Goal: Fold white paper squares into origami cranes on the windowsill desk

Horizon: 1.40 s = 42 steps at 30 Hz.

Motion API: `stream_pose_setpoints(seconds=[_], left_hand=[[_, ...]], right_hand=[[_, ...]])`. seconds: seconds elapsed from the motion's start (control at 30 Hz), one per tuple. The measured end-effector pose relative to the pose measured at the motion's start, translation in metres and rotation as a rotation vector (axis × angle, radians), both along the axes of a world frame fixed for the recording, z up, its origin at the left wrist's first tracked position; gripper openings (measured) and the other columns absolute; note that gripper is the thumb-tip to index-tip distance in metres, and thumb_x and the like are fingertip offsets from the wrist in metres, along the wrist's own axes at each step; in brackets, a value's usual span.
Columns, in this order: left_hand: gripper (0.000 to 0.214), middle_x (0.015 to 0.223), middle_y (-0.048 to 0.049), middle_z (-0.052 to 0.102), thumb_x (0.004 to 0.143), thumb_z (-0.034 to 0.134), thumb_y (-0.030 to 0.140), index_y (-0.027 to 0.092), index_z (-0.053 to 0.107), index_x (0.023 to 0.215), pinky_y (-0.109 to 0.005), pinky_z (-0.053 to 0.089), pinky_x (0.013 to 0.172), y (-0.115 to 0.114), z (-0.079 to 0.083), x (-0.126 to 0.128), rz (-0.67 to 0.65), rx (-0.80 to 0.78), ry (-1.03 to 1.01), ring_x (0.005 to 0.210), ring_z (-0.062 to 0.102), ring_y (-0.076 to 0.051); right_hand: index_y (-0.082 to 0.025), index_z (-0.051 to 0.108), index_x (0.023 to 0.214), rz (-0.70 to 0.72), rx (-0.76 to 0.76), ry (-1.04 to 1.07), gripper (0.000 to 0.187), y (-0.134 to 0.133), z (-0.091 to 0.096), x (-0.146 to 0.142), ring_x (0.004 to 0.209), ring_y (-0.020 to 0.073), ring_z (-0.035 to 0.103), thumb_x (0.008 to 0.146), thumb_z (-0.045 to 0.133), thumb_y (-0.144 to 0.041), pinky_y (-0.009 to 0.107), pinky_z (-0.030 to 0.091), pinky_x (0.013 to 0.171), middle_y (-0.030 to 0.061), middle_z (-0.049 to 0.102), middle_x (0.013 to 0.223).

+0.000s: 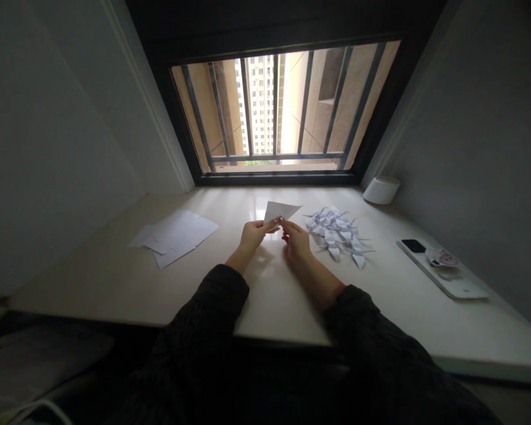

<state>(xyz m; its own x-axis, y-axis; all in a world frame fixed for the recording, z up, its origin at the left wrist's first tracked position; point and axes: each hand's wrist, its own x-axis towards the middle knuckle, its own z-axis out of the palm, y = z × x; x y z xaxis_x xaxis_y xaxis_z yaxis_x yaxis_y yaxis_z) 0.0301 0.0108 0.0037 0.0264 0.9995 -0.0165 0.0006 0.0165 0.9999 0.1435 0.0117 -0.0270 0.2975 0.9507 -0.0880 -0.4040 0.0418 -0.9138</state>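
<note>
A folded piece of white paper [281, 211], roughly triangular, is held up between my two hands above the middle of the counter. My left hand [253, 235] is closed on its lower left part, the thumb lying along the edge. With pinched fingers, my right hand [296, 237] grips the lower edge near the middle. The fingertips of both hands almost meet there. Just to the right of my right hand lies a cluster of several folded white paper cranes [331, 227]. Some fingers are hidden behind the paper and the hands.
Loose white paper sheets [183, 233] lie overlapping on the left of the pale counter [115, 289]. On the right are a phone [442, 268] with a round grip and a white cylindrical object [381, 190] by the wall. A barred window [287, 112] stands behind.
</note>
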Motion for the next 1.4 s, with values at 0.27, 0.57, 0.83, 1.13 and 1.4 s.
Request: stream_pose_setpoints(seconds=[0.27, 0.57, 0.83, 1.13, 1.4], left_hand=[[0.035, 0.074, -0.0123, 0.073, 0.063, 0.076, 0.044, 0.013, 0.075, 0.078, -0.033, 0.045, 0.071, 0.005, -0.004, -0.005, -0.008, 0.041, 0.016, 0.079, 0.068, -0.025], [0.035, 0.073, -0.0125, 0.073, 0.063, 0.076, 0.045, 0.013, 0.075, 0.077, -0.031, 0.045, 0.067, 0.004, -0.001, -0.006, -0.002, 0.068, 0.057, 0.075, 0.067, -0.023], [0.037, 0.073, -0.0115, 0.073, 0.062, 0.076, 0.046, 0.013, 0.074, 0.076, -0.029, 0.043, 0.065, 0.006, 0.000, -0.010, 0.002, 0.067, 0.088, 0.074, 0.067, -0.022], [0.041, 0.073, -0.0111, 0.073, 0.060, 0.075, 0.051, 0.014, 0.075, 0.079, -0.028, 0.040, 0.063, 0.010, 0.005, -0.019, -0.002, 0.076, 0.146, 0.073, 0.066, -0.022], [0.029, 0.066, -0.0074, 0.071, 0.059, 0.076, 0.044, 0.018, 0.075, 0.072, -0.028, 0.039, 0.065, 0.011, 0.013, -0.032, 0.088, 0.139, 0.163, 0.072, 0.064, -0.022]], right_hand=[[-0.018, 0.069, 0.062, -0.063, -0.004, -0.087, 0.035, 0.011, 0.003, 0.018, 0.051, 0.0095, 0.046, 0.051, 0.079, -0.049, 0.024, 0.037, 0.047, -0.0017, 0.053, 0.055], [-0.017, 0.070, 0.067, -0.211, -0.015, -0.092, 0.037, 0.017, 0.017, 0.040, 0.052, 0.0087, 0.047, 0.053, 0.077, -0.051, 0.022, 0.034, 0.044, -0.0014, 0.054, 0.056], [-0.017, 0.061, 0.053, -0.246, -0.006, -0.098, 0.030, 0.020, 0.014, 0.044, 0.048, 0.0080, 0.045, 0.061, 0.074, -0.043, 0.023, 0.034, 0.044, -0.0026, 0.054, 0.051], [-0.017, 0.063, 0.053, -0.228, 0.041, -0.187, 0.037, 0.016, 0.014, 0.037, 0.048, 0.0098, 0.047, 0.066, 0.067, -0.052, 0.025, 0.033, 0.045, -0.0003, 0.057, 0.052], [-0.018, 0.069, 0.106, -0.238, 0.193, -0.357, 0.053, 0.008, 0.020, 0.033, 0.065, 0.0121, 0.054, 0.076, 0.053, -0.058, 0.024, 0.041, 0.056, 0.0060, 0.066, 0.087]])
